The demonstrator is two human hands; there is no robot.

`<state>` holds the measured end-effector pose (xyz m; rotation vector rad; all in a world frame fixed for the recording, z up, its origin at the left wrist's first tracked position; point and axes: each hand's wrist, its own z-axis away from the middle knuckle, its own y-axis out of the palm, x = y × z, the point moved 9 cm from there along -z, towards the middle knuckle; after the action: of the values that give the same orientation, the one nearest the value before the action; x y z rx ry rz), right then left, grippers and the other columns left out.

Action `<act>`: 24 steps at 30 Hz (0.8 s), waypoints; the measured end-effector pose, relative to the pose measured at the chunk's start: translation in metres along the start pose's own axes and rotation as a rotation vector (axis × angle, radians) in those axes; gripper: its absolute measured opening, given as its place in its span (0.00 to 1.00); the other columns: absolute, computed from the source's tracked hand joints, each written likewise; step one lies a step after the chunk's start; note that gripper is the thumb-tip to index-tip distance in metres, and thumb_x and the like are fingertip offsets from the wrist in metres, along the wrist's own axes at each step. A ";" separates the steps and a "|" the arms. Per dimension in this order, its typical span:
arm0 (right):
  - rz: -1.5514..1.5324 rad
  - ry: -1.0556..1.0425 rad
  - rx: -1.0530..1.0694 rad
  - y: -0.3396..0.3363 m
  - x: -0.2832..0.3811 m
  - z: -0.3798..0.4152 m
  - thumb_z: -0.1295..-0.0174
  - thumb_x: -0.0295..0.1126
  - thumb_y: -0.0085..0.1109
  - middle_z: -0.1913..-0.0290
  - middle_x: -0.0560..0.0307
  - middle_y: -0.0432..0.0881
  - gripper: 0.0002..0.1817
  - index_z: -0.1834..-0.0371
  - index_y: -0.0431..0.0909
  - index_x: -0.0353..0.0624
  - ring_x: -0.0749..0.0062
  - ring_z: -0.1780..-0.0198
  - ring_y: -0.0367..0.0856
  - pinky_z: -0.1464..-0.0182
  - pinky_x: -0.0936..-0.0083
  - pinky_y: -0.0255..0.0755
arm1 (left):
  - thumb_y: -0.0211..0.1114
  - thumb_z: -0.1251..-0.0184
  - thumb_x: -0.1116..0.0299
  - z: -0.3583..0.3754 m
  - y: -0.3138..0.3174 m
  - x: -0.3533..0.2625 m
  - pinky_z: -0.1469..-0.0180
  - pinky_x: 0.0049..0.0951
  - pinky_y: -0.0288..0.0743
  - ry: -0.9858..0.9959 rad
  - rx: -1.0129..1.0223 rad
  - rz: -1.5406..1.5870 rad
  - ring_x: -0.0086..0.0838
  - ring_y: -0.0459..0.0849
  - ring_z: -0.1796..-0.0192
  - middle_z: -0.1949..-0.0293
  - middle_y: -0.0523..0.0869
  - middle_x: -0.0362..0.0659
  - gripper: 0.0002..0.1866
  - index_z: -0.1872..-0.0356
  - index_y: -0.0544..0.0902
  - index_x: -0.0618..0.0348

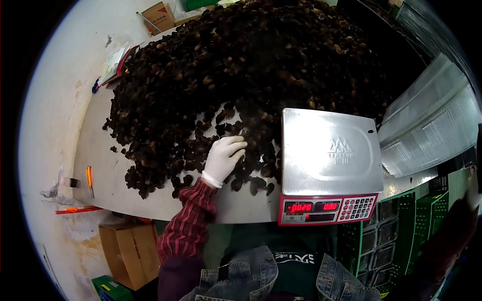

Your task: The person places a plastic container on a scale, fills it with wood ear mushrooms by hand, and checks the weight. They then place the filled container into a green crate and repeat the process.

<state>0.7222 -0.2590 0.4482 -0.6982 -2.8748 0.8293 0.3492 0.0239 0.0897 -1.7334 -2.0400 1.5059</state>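
My left hand (224, 159), in a white glove, rests at the front edge of a large heap of dark, curled pieces that look like dried wood ear mushrooms (241, 60). Its fingers are bent and pressed together among loose pieces; whatever lies under the fingertips is hidden. To its right stands a digital scale with a bare metal plate (331, 150) and a red keypad front showing -0.020 and 0.00. At the far right edge, my right hand (473, 194) is only partly visible and blurred, near a stack of clear plastic sheets or trays (432, 120).
The heap covers much of the pale table (100, 150). A cardboard box (131, 256) stands below on the left, and green crates (404, 226) holding clear containers are below on the right. An orange-handled tool (90, 180) lies near the table's left edge.
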 end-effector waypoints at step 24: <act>-0.500 0.296 0.438 0.099 0.086 0.240 0.42 0.23 0.66 0.74 0.59 0.72 0.04 0.66 0.80 0.37 0.73 0.74 0.71 0.71 0.78 0.64 | 0.65 0.45 0.71 -0.074 0.033 0.064 0.41 0.35 0.73 -0.160 0.295 0.157 0.44 0.79 0.44 0.48 0.81 0.49 0.11 0.59 0.86 0.52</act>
<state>0.6408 -0.2639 0.1869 -0.0411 -2.3216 1.1011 0.3941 0.1155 0.0729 -1.7373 -1.6670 1.9360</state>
